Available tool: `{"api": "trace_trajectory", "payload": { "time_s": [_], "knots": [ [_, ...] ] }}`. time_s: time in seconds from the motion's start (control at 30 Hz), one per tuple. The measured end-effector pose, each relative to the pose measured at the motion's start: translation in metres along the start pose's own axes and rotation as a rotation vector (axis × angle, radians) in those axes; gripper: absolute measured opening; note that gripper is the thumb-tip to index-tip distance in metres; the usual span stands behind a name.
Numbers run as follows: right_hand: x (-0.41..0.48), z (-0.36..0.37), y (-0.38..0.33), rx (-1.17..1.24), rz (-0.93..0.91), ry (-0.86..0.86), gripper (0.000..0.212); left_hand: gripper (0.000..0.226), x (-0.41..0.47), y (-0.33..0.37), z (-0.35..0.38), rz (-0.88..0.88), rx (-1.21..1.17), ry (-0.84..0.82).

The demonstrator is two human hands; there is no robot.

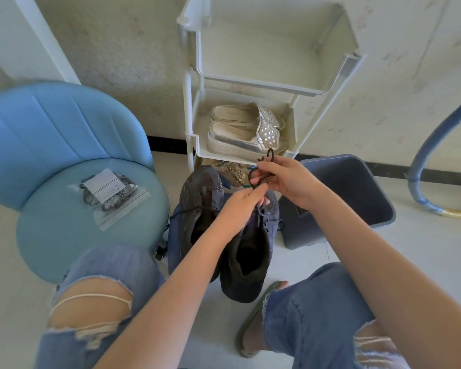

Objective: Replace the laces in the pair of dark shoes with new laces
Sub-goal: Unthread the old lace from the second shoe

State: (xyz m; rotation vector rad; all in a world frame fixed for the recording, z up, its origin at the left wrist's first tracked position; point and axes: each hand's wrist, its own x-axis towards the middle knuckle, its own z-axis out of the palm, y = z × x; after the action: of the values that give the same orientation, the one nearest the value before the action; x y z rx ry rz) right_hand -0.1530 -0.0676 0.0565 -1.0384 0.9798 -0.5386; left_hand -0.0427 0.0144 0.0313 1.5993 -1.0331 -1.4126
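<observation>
Two dark shoes stand side by side on the floor between my knees, the left shoe [197, 198] and the right shoe [250, 257]. A dark lace [256, 177] runs in loops from my right hand [285, 179] down to my left hand [240, 206]. My right hand holds the bunched lace above the shoes. My left hand pinches the lace just over the right shoe's front. A dark lace is still threaded at the top of the left shoe. A clear bag of laces [109, 193] lies on the blue chair [64, 187].
A white plastic shoe rack [194, 145] stands behind the shoes with a pair of silver slip-ons [245, 131] on its middle shelf. A grey bin [357, 198] stands right of the shoes. A blue hose [426, 155] curves at far right. My knees frame the shoes.
</observation>
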Motion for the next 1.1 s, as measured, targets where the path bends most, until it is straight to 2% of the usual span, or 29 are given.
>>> {"api": "trace_trajectory", "payload": {
  "time_s": [0.03,0.1,0.2,0.27,0.33,0.37,0.4,0.43,0.5,0.53,0.57,0.67,0.73,0.8,0.87,0.9,0.97,1.03,1.1],
  "knots": [
    [-0.002,-0.006,0.0,0.026,0.028,-0.018,0.006,0.042,-0.003,-0.003,-0.003,0.063,0.029,-0.023],
    [-0.006,-0.017,0.001,0.092,0.087,-0.012,0.012,0.041,-0.007,-0.004,-0.009,0.107,-0.071,0.02],
    [-0.016,-0.023,0.008,-0.072,0.148,0.025,0.025,0.041,-0.009,0.016,-0.015,0.11,-0.445,0.121],
    [-0.023,-0.016,0.014,-0.101,0.159,-0.113,0.035,0.041,-0.011,0.037,-0.019,0.099,-0.783,0.038],
    [-0.031,0.003,0.017,-0.097,0.132,-0.349,0.068,0.042,-0.011,0.061,-0.018,0.094,-1.062,-0.1],
    [-0.035,0.016,0.019,-0.145,0.135,-0.446,0.07,0.042,-0.011,0.073,-0.014,0.085,-1.135,-0.15],
    [-0.038,0.028,0.021,-0.221,0.129,-0.507,0.061,0.041,-0.011,0.084,-0.009,0.074,-1.167,-0.185],
    [-0.041,0.039,0.024,-0.309,0.119,-0.526,0.047,0.041,-0.009,0.091,-0.005,0.058,-1.147,-0.189],
    [-0.044,0.044,0.028,-0.414,0.077,-0.452,0.014,0.04,-0.002,0.094,-0.006,0.035,-0.963,-0.082],
    [-0.043,0.042,0.025,-0.408,0.031,-0.362,0.011,0.04,0.001,0.091,-0.01,0.03,-0.842,0.008],
    [-0.039,0.034,0.022,-0.354,0.012,-0.239,0.017,0.04,0.005,0.083,-0.017,0.034,-0.697,0.097],
    [-0.028,-0.001,0.01,-0.04,0.016,0.049,0.015,0.039,0.007,0.046,-0.039,0.047,0.067,0.275],
    [-0.024,-0.014,0.008,-0.059,-0.027,0.15,0.016,0.039,0.003,0.02,-0.042,0.02,0.42,0.237],
    [-0.019,-0.02,0.011,-0.044,-0.052,0.322,0.029,0.048,-0.005,0.01,-0.036,-0.041,0.603,0.009],
    [-0.014,-0.022,0.013,0.098,-0.106,0.472,0.031,0.056,-0.013,0.012,-0.022,0.003,0.582,-0.246],
    [-0.01,-0.022,0.012,0.199,-0.132,0.479,0.029,0.054,-0.018,0.015,-0.016,0.081,0.532,-0.312],
    [-0.004,-0.017,0.012,0.375,-0.148,0.378,0.025,0.039,-0.022,0.018,-0.009,0.234,0.441,-0.331],
    [-0.003,-0.006,0.014,0.342,-0.125,0.238,0.022,0.027,-0.02,0.02,-0.012,0.316,0.231,-0.189],
    [-0.008,0.006,0.02,0.014,-0.08,0.081,0.018,0.028,-0.014,0.021,-0.026,0.343,-0.069,0.089]
  ]
}}
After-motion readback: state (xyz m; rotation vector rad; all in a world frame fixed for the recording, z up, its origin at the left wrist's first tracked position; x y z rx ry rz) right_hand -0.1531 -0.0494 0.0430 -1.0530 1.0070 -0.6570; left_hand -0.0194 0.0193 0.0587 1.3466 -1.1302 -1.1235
